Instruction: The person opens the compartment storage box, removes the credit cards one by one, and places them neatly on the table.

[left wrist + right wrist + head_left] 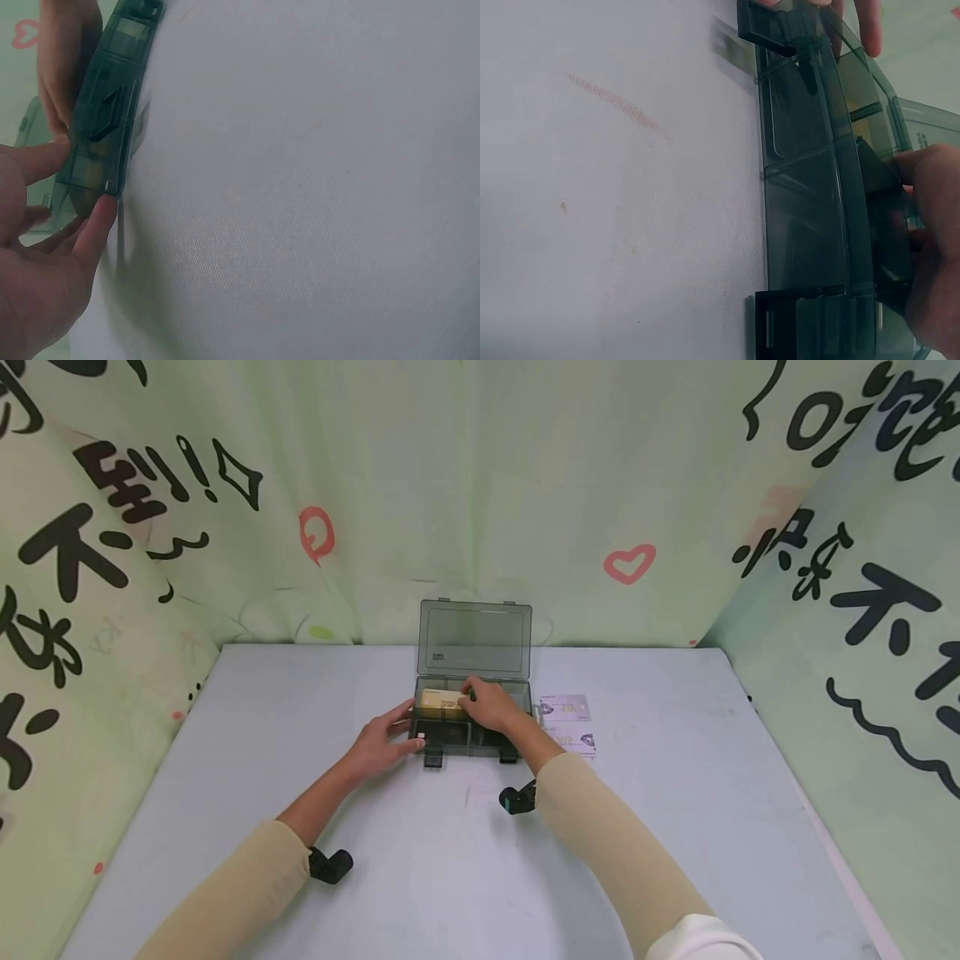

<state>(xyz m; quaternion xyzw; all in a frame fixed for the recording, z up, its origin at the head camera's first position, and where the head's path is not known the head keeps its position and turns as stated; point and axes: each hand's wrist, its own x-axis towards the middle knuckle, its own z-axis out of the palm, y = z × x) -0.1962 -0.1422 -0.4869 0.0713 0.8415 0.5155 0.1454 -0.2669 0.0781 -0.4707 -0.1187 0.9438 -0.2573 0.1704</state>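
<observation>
A smoky clear plastic storage box (447,749) with inner compartments sits at the table's back edge, its lid (475,639) raised behind it. My left hand (377,745) grips the box's left end, thumb at the front corner and fingers along the side. A yellow stack of what look like cards (441,700) lies in the back left compartment. Reaching into the box from the right, my right hand (491,703) has its thumb and fingers at the right end of this stack and appears to pinch it. Its fingertips are partly hidden in the right wrist view.
Two purple-and-white printed cards (566,708) lie on the white table (675,760) just right of the box. Two dark latches (432,759) hang open at its front. A curtain with black lettering (480,510) stands behind the table and along both sides.
</observation>
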